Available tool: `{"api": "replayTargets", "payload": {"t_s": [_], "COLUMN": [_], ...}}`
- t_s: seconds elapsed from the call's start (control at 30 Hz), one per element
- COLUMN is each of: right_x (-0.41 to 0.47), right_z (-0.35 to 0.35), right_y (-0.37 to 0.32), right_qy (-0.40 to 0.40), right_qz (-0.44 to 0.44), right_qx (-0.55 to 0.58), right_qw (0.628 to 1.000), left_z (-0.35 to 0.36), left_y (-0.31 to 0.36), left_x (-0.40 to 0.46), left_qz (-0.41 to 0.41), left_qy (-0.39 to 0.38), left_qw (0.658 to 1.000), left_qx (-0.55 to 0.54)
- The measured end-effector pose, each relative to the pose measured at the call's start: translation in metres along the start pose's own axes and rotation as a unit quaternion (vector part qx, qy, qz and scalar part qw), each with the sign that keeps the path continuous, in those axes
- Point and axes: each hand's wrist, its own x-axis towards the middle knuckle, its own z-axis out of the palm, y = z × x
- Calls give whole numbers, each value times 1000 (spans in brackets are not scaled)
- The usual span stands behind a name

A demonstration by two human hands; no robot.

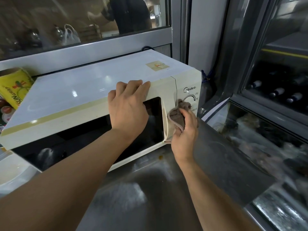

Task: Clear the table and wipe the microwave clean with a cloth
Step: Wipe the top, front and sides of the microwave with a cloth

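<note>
Microwave [93, 90] on the table [150, 194], window [83, 22] behind, box [14, 87] at its left.

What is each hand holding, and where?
The right hand grips the bunched cloth around its lower part. The left hand holds nothing; it rests on the microwave's top front edge.
</note>
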Motion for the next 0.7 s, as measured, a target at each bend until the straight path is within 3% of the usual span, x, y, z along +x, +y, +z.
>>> {"api": "replayTargets", "payload": {"t_s": [0.17, 0.4, 0.53, 0.7], "right_x": [-17, 13, 33, 53], "right_z": [-8, -7, 1, 4], "right_y": [19, 16, 9, 1], "right_qy": [-75, -10, 78, 142], "right_qz": [33, 33, 149, 297], "right_qx": [-58, -53, 0, 113], "right_qw": [995, 998, 986, 937], "left_z": [0, 2, 2, 2], "left_y": [-1, -2, -2, -5], "left_x": [-2, -2, -2, -2], "left_qz": [5, 14, 18, 22], "left_qy": [9, 16, 12, 11], "left_qw": [1000, 1000, 1000, 1000], "left_qx": [6, 13, 10, 9]}}
